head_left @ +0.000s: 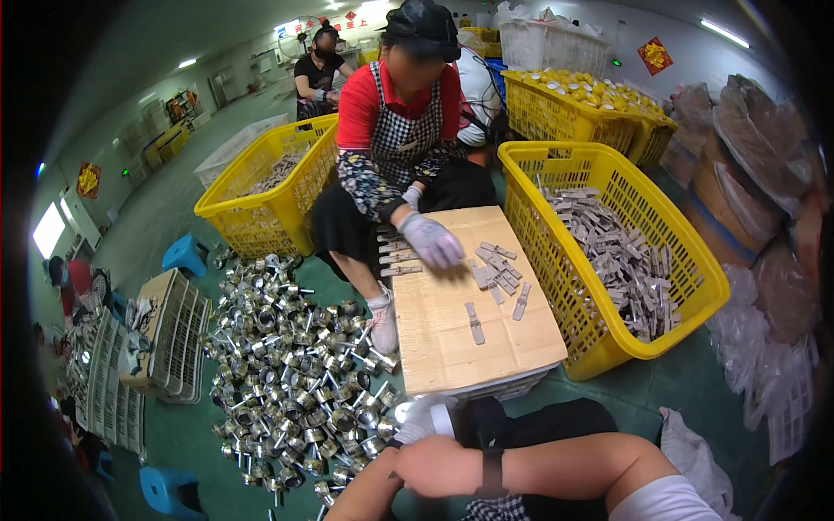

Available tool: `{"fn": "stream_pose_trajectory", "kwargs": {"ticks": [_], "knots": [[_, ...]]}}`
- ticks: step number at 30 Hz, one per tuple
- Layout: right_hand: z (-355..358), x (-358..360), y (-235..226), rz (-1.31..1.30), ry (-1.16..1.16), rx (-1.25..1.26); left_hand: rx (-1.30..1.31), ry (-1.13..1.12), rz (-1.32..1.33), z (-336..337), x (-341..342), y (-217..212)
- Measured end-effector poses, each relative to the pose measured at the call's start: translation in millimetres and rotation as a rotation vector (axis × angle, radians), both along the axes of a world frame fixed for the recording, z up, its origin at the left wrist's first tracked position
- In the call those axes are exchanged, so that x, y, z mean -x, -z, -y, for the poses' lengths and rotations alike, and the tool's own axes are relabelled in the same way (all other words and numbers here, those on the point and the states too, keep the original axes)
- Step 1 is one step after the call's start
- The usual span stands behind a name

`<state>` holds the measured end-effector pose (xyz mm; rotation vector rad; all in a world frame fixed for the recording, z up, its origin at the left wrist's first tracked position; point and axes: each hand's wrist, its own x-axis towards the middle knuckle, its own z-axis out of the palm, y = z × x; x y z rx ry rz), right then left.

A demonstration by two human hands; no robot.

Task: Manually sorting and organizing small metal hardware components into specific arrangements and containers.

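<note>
The right hand (445, 466) is bare, loosely curled, and lies across the left wrist; I cannot tell whether it grips the wrist or only rests there. The left hand (424, 418), in a white knit glove, hangs low at the near edge of the board (452, 347), just above the heap of cups (295, 365); whether it holds anything is hidden.

The cups are small, round, shiny metal pieces, each with a thin straight stem, piled loose on the green floor (174, 226) left of the board. The board is pale, flat wood, roughly square, lying on a white slatted crate (512, 385).

On the board lie grey metal strips (495, 267), short, flat and dull, some in a loose cluster, two lying apart nearer the person. A co-worker's gloved hand (430, 240) presses flat beside the cluster, with a row of strips lined up at the board's left edge.

A yellow plastic lattice basket (647, 187) right of the board is partly filled with the same grey strips. A second yellow basket (261, 208), at the left, holds greyish metal parts. A third basket (565, 117) behind is heaped with round yellow-topped pieces. White slatted trays (174, 339) lie left of the cups, and bulging clear plastic bags (756, 148) stack up at the right.
</note>
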<state>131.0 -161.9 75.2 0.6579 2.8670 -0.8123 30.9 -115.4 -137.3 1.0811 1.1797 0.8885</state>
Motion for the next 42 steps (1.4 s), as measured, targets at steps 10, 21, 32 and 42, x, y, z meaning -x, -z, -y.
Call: {"fn": "stream_pose_trajectory", "kwargs": {"ticks": [10,21,32,42], "knots": [[21,9,-85,-0.32,-0.095,-0.015,0.485,-0.218,0.721,-3,14,32],[36,22,-85,-0.727,-0.158,-0.028,0.455,-0.278,0.572,4,-18,-46],[48,55,-62,-0.714,-0.15,-0.06,0.406,-0.268,0.513,3,-10,-18],[65,77,-36,-0.508,-0.053,-0.046,0.348,-0.29,0.625,7,-8,-13]]}}
